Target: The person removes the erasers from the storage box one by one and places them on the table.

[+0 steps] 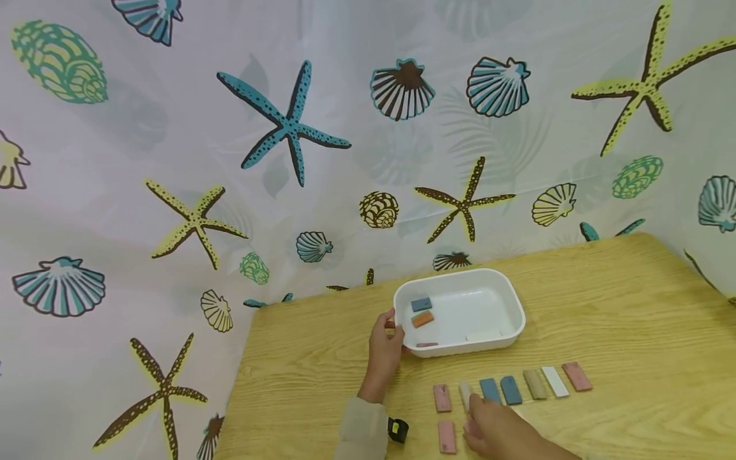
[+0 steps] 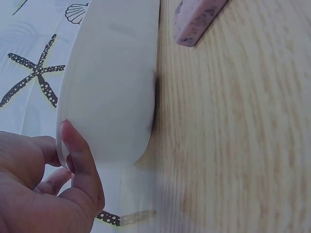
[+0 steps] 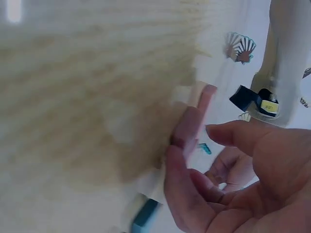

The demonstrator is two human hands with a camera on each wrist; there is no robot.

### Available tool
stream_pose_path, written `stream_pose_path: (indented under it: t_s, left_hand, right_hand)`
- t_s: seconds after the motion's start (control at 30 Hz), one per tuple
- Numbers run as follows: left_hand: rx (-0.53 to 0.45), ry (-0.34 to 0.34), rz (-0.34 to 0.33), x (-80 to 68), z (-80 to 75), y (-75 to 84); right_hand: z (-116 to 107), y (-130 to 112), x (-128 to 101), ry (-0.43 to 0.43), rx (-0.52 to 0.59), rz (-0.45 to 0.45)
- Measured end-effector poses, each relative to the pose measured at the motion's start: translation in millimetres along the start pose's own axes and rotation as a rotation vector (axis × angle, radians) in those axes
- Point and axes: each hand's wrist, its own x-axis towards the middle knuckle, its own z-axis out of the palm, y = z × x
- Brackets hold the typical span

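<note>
My left hand (image 1: pixel 384 348) grips the left rim of a white plastic tray (image 1: pixel 513 281), thumb and fingers on either side of the wall. In the left wrist view, the fingers (image 2: pixel 80 150) curl over that rim. Inside the tray lie a blue block (image 1: pixel 421 305), an orange block (image 1: pixel 422 319) and, against the near wall, a pinkish block (image 1: pixel 427 345). In front of it, my right hand (image 1: pixel 497 429) pinches a small pink block (image 3: pixel 206 102) between thumb and fingers, close over the table. Part of this block is hidden behind a finger.
A row of flat blocks lies before the tray: pink (image 1: pixel 442 397), cream (image 1: pixel 464 391), two blue, tan (image 1: pixel 535 384), white (image 1: pixel 554 381) and pink (image 1: pixel 577 376). Another pink block (image 1: pixel 446 437) lies nearer. A shell-patterned curtain (image 1: pixel 345 191) hangs behind the wooden table (image 1: pixel 621 300).
</note>
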Motion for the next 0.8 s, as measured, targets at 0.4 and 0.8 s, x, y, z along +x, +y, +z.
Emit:
stream_pose_path:
  t_s: [0.4, 0.8]
  left_hand:
    - [-0.022, -0.006, 0.016, -0.8, -1.1, 1.0]
    - [-0.027, -0.002, 0.008, 1.5, -1.3, -1.2]
  right_hand:
    - [-85, -28, 47, -0.002, -0.002, -0.145]
    - [-117, -11, 107, 0.048, -0.175, -0.298]
